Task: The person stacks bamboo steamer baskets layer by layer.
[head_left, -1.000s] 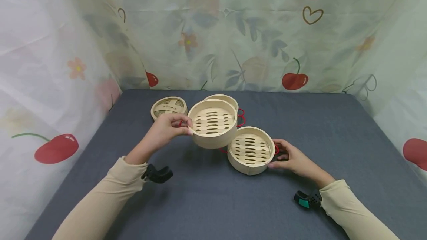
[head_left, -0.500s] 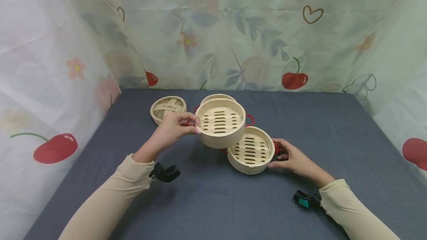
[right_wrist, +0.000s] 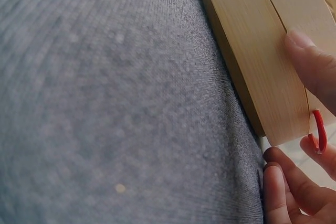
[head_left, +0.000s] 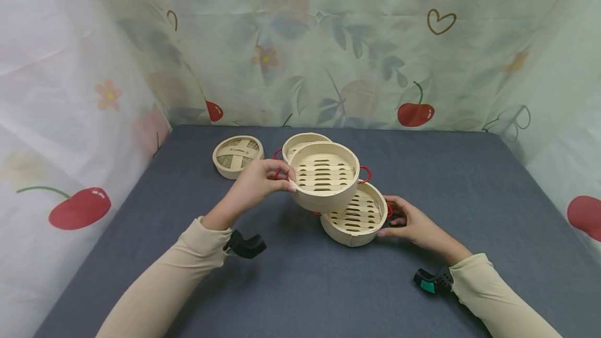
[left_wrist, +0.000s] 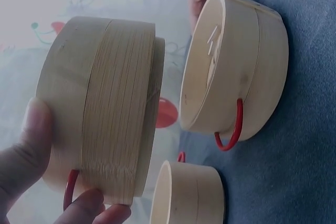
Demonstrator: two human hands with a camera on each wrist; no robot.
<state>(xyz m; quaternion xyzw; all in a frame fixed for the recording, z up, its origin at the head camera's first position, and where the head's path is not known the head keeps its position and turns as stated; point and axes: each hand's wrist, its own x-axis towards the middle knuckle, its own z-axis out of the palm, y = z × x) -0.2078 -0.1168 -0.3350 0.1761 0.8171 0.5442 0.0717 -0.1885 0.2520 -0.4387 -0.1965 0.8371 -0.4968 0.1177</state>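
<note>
My left hand [head_left: 255, 186] pinches the left side of a round bamboo steamer basket [head_left: 326, 200], thumb on the outer wall and fingers by a red handle [left_wrist: 71, 190]. This basket is raised and slightly tilted, and its slatted floor shows. Below it, partly covered, a second steamer basket [head_left: 349, 237] sits on the table. My right hand [head_left: 413, 223] holds that one at its right side, with the thumb [right_wrist: 310, 59] on its wall and the fingers near its red handle [right_wrist: 319, 132]. In the head view the lifted basket overlaps the lower one's far left part; the left wrist view shows them apart.
Behind the lifted basket stands a third steamer basket [head_left: 305, 139], partly hidden. A woven bamboo lid [head_left: 238, 154] lies to its left on the dark grey table cloth [head_left: 300, 286]. Patterned curtains [head_left: 300, 46] enclose the table at the back and sides.
My left hand has carried the raised basket to the right, further over the basket on the table. More of the lid and the rear basket now shows. My right hand keeps its place.
</note>
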